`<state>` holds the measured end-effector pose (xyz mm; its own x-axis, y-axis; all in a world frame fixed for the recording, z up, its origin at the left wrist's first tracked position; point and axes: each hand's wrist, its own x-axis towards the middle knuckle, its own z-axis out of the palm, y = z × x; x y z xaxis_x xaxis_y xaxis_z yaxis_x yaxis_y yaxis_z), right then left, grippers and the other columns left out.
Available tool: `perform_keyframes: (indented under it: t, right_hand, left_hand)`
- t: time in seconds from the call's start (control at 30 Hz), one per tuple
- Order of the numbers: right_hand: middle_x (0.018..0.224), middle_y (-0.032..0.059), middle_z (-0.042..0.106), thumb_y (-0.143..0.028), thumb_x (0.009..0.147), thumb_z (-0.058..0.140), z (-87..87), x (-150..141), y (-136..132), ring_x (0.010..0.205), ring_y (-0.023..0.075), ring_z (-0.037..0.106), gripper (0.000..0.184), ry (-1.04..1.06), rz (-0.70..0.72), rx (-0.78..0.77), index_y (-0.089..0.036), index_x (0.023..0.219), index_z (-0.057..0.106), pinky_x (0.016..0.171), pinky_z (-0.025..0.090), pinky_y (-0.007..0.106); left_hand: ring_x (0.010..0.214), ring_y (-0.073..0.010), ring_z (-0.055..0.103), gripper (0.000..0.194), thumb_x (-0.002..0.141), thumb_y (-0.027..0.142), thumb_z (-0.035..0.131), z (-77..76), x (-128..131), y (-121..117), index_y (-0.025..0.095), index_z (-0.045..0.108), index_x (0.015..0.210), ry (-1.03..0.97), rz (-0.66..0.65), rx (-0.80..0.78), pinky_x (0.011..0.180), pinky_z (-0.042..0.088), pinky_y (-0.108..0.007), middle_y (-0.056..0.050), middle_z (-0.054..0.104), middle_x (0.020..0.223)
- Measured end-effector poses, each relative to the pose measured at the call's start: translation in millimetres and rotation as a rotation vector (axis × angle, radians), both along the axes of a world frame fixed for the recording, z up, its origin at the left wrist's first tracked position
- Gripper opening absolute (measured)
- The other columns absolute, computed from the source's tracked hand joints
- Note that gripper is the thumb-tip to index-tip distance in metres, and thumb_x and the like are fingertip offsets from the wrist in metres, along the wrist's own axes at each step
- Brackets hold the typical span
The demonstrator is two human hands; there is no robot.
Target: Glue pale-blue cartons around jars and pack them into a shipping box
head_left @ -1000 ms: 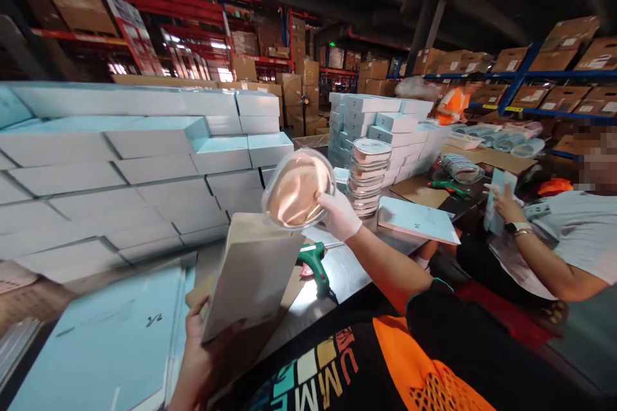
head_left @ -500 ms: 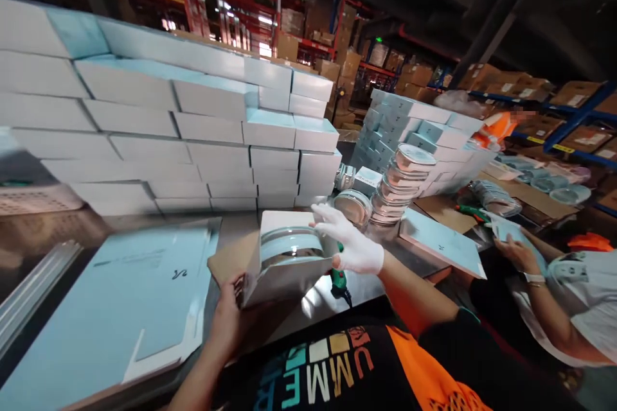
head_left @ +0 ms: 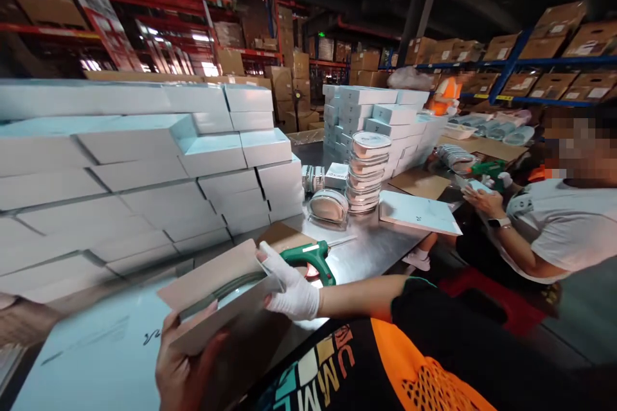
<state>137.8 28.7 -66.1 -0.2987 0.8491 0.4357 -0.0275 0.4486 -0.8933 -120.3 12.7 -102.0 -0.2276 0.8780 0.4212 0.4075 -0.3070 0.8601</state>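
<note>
My left hand (head_left: 180, 366), bare, grips the near end of a flat grey box (head_left: 212, 289) held low in front of me. A round clear-lidded dish (head_left: 226, 288) lies inside it, only its rim showing. My right hand (head_left: 289, 289), in a white glove, presses on the box's open far end with its fingers closed over the flap. A green glue gun (head_left: 311, 258) lies on the metal table just beyond that hand. A pale blue flat carton (head_left: 96, 353) lies under the box.
Stacked pale blue boxes (head_left: 144, 167) form a wall at left, with more (head_left: 380, 119) at the back. A pile of round dishes (head_left: 369, 170) and one single dish (head_left: 328, 205) stand mid-table. A flat blue box (head_left: 417, 213) lies right. A seated person (head_left: 554, 231) works at right.
The round dish, held up in my right hand a second ago, has gone down into the grey box. The box has tipped flat and lower, and my right hand now closes its end.
</note>
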Motion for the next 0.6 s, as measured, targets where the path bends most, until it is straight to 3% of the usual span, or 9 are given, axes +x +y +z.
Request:
perform_keyframes:
  t: [0.07, 0.13, 0.23, 0.3, 0.37, 0.43, 0.53, 0.6]
  right_hand:
    - [0.186, 0.0188, 0.023, -0.090, 0.078, 0.082, 8.1, -0.1, -3.6, 0.175, 0.0352, 0.021, 0.120, 0.005, -0.013, 0.049, -0.022, 0.171, 0.048, 0.142, 0.017, 0.052]
    - [0.179, 0.0194, 0.039, -0.090, 0.083, 0.077, 14.3, -2.7, -3.6, 0.167, 0.0368, 0.041, 0.107, 0.047, -0.015, 0.057, -0.021, 0.162, 0.058, 0.138, 0.031, 0.050]
    - [0.150, 0.0137, 0.068, -0.069, 0.092, 0.077, 16.5, -16.4, 3.6, 0.138, 0.0322, 0.067, 0.071, 0.080, -0.144, -0.033, -0.021, 0.145, 0.067, 0.123, 0.052, 0.047]
    - [0.142, 0.0114, 0.070, -0.046, 0.091, 0.078, 16.1, -26.9, 11.1, 0.130, 0.0286, 0.069, 0.058, 0.038, -0.306, -0.045, -0.020, 0.142, 0.066, 0.120, 0.054, 0.045]
    - [0.141, 0.0118, 0.069, -0.029, 0.089, 0.072, 18.8, -30.0, 18.8, 0.122, 0.0245, 0.070, 0.066, -0.008, -0.372, -0.010, -0.019, 0.152, 0.057, 0.114, 0.059, 0.043]
    - [0.139, 0.0118, 0.069, -0.023, 0.093, 0.066, 26.4, -19.8, 24.8, 0.112, 0.0213, 0.072, 0.073, -0.076, -0.365, 0.029, -0.019, 0.163, 0.047, 0.104, 0.063, 0.039]
    - [0.142, 0.0161, 0.068, -0.033, 0.102, 0.067, 39.1, 20.5, 27.3, 0.126, 0.0265, 0.070, 0.058, -0.432, -0.484, 0.052, -0.018, 0.157, 0.055, 0.111, 0.059, 0.043]
    - [0.145, 0.0230, 0.067, -0.045, 0.100, 0.074, 39.2, 53.3, 23.6, 0.137, 0.0358, 0.066, 0.056, -0.795, -0.580, -0.114, -0.014, 0.146, 0.063, 0.116, 0.055, 0.051]
  left_hand:
    - [0.136, -0.0469, 0.065, 0.046, 0.058, 0.067, 0.086, 2.9, -0.4, 1.9, 0.029, 0.078, 0.084, 0.012, 0.015, -0.013, 0.128, 0.047, -0.061, -0.009, 0.080, 0.103]
    - [0.132, -0.0461, 0.067, 0.048, 0.062, 0.070, 0.082, 5.9, 4.6, 0.9, 0.030, 0.077, 0.086, -0.016, 0.080, -0.021, 0.124, 0.050, -0.060, -0.007, 0.080, 0.105]
    - [0.123, -0.0453, 0.070, 0.056, 0.066, 0.074, 0.075, 10.6, 15.3, -2.4, 0.027, 0.075, 0.096, -0.070, 0.166, 0.052, 0.123, 0.050, -0.062, -0.008, 0.075, 0.105]
    - [0.123, -0.0455, 0.069, 0.059, 0.062, 0.073, 0.080, 12.9, 20.5, -3.4, 0.026, 0.072, 0.097, -0.026, 0.125, 0.139, 0.128, 0.044, -0.064, -0.009, 0.072, 0.104]
    - [0.133, -0.0455, 0.065, 0.057, 0.059, 0.068, 0.086, 13.7, 22.4, -3.6, 0.027, 0.071, 0.097, 0.009, 0.058, 0.189, 0.133, 0.039, -0.062, -0.009, 0.071, 0.104]
    - [0.143, -0.0449, 0.060, 0.056, 0.060, 0.064, 0.089, 13.1, 20.5, -3.3, 0.029, 0.073, 0.100, -0.026, 0.037, 0.165, 0.134, 0.038, -0.061, -0.007, 0.072, 0.104]
    - [0.153, -0.0473, 0.054, 0.057, 0.059, 0.062, 0.090, 11.2, 12.1, -0.6, 0.029, 0.076, 0.104, -0.077, 0.027, 0.076, 0.138, 0.031, -0.062, -0.007, 0.074, 0.110]
    - [0.153, -0.0497, 0.054, 0.059, 0.058, 0.060, 0.091, 10.8, 6.8, 2.7, 0.027, 0.075, 0.104, -0.066, -0.007, 0.055, 0.139, 0.029, -0.064, -0.008, 0.074, 0.113]
